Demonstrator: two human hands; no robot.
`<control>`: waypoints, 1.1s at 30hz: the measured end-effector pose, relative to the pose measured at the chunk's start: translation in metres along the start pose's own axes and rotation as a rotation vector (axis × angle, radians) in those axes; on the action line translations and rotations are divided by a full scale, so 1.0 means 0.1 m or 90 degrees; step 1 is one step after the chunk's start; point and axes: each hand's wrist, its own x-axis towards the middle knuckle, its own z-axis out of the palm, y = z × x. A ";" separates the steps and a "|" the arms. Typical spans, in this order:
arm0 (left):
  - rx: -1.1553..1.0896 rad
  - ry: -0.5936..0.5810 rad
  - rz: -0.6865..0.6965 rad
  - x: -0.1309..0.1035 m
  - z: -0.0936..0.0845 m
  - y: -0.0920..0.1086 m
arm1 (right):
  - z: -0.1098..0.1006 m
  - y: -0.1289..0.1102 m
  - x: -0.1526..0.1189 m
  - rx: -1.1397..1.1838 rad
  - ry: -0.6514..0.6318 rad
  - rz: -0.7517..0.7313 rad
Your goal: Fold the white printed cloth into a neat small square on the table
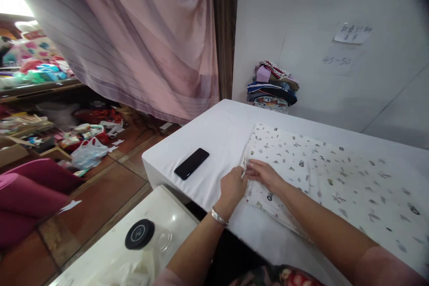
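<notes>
A white cloth with small grey and olive prints (321,170) lies folded in layers over the white-covered table (217,127). At its left edge my left hand (233,187) is closed, with the cloth's edge pinched in its fingers; a silver bracelet circles that wrist. Beside it, nearly touching, my right hand (264,174) has its fingers bent around the same edge, thumb and fingertips pressed on the fabric. A black phone (192,163) lies flat on the table to the left of both hands.
A pile of folded clothes (273,87) stands behind the table against the wall. Nearer me on the left, a white surface (100,254) carries a round black lid (140,233). A pink curtain (161,44) hangs beyond. Pink rolls (33,201) and bags lie on the floor.
</notes>
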 end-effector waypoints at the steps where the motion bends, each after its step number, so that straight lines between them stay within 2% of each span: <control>1: 0.004 -0.009 -0.022 0.01 -0.01 -0.05 | 0.02 0.01 0.01 -0.024 0.010 -0.004; 5: 0.025 -0.039 -0.057 0.08 -0.06 -0.23 | 0.00 0.05 0.01 -0.153 0.021 -0.063; 8: 0.008 -0.037 -0.040 0.24 -0.06 -0.26 | -0.15 0.06 0.02 -0.282 0.047 -0.150; 14: -0.080 -0.082 -0.022 0.80 -0.02 -0.14 | -0.66 0.07 0.03 -0.688 0.134 -0.317; 18: -0.135 -0.125 -0.026 1.14 -0.01 -0.10 | -0.89 0.19 0.06 -0.894 0.145 -0.326; 22: -0.163 -0.187 -0.045 1.31 -0.03 -0.10 | -0.92 0.30 0.06 -0.973 0.149 -0.296; 25: -0.160 -0.207 -0.051 1.37 -0.06 -0.07 | -0.89 0.31 0.06 -0.997 0.162 -0.299; 28: -0.101 -0.194 -0.056 1.42 -0.05 -0.01 | -0.88 0.31 0.05 -1.007 0.173 -0.308; 33: -0.042 -0.151 -0.076 1.52 0.09 0.12 | -0.89 0.33 0.06 -1.028 0.179 -0.309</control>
